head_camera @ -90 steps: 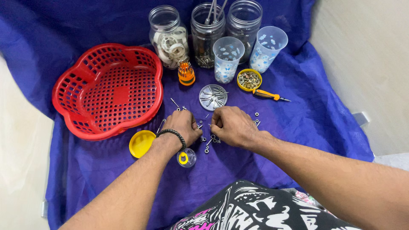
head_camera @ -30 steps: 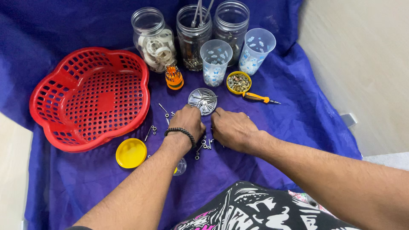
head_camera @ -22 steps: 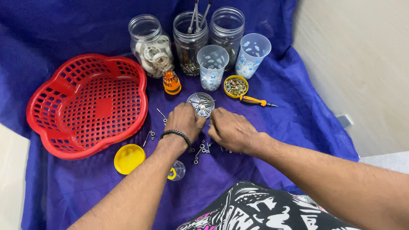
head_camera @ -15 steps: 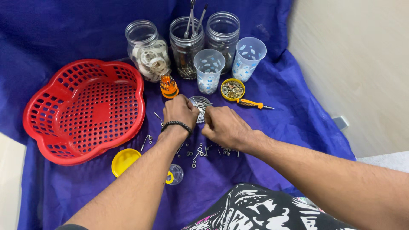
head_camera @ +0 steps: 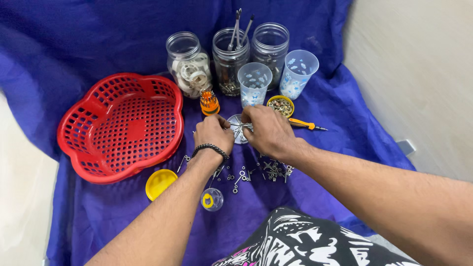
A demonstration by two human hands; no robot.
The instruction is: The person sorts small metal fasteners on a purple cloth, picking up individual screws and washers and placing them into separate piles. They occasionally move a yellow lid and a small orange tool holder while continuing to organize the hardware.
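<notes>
1. Step: sorting small hardware; both hands over silver lid [head_camera: 237, 129], frame center.
2. Left hand [head_camera: 213, 134] curled, contents unclear; right hand [head_camera: 266, 132] pinching small screw.
3. Next likely needs precise pick from loose screws [head_camera: 268, 170], lower center.

Three jars [head_camera: 227, 58] stand behind two cups [head_camera: 276, 79], a basket [head_camera: 123, 128] lies left, and loose screws [head_camera: 263, 170] lie in front.

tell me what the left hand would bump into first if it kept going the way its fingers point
Probably the round metal lid that the left hand already reaches; past it stands the patterned plastic cup, though depth is hard to judge.
</notes>
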